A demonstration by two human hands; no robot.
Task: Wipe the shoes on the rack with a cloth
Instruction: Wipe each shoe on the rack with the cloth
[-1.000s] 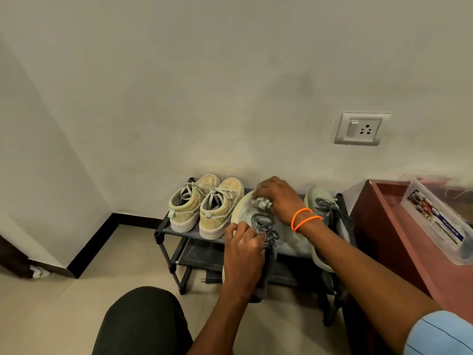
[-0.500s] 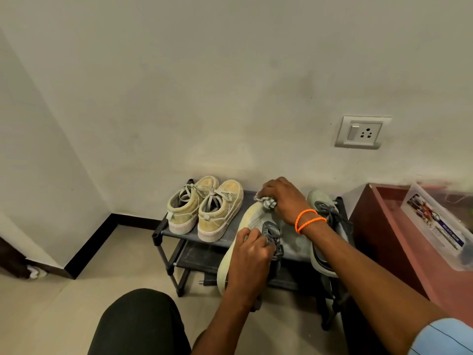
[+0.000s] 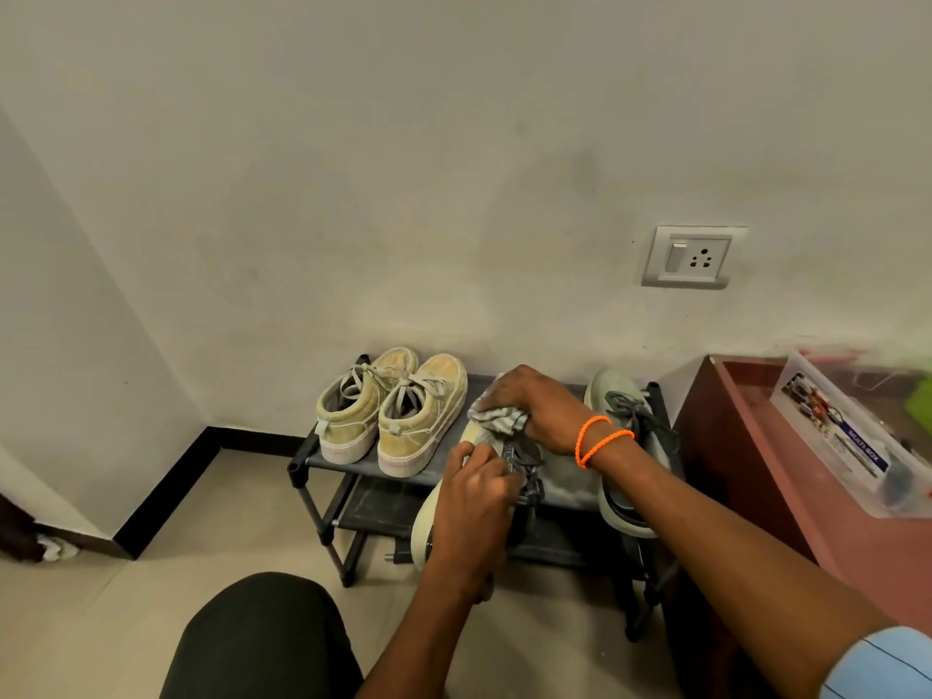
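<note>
Shoe: our left hand [image 3: 471,517] grips the pale shoe [image 3: 426,527], now tipped lower off the rack [image 3: 323,459].
Cloth: our right hand [image 3: 534,411] clutches the cloth [image 3: 497,421], now bunched on the toe.
Meaning: we are rubbing it clean.

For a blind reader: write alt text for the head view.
A left hand holds a pale shoe while the right hand wipes its toe with a cloth. Three more shoes sit on the rack.
</note>
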